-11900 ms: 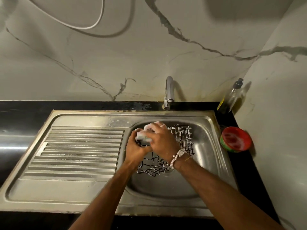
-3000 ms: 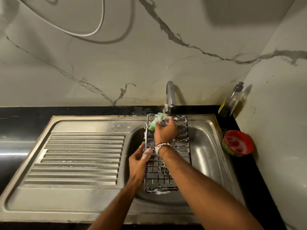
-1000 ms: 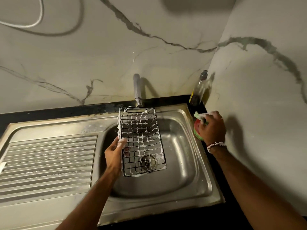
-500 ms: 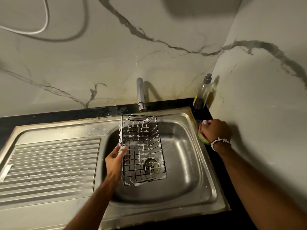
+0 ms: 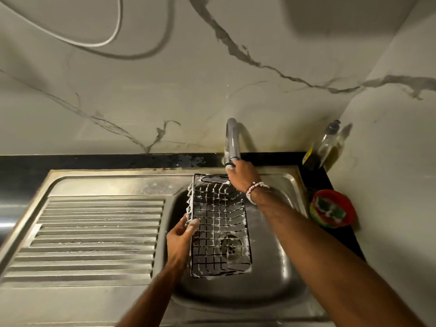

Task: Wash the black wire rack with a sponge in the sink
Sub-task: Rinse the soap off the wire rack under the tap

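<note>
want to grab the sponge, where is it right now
In the head view the sponge lies in the red bowl on the black counter, right of the sink, in front of the soap bottle.

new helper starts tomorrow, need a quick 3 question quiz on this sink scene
1. True or false: the sponge is in the right hand.
2. Which hand holds the soapy black wire rack? A) left hand B) right hand C) neither
3. Fill in: the right hand reaches up to the ___.

Key
1. False. It lies in the red bowl on the counter.
2. A. It grips the rack's left edge.
3. tap
</note>
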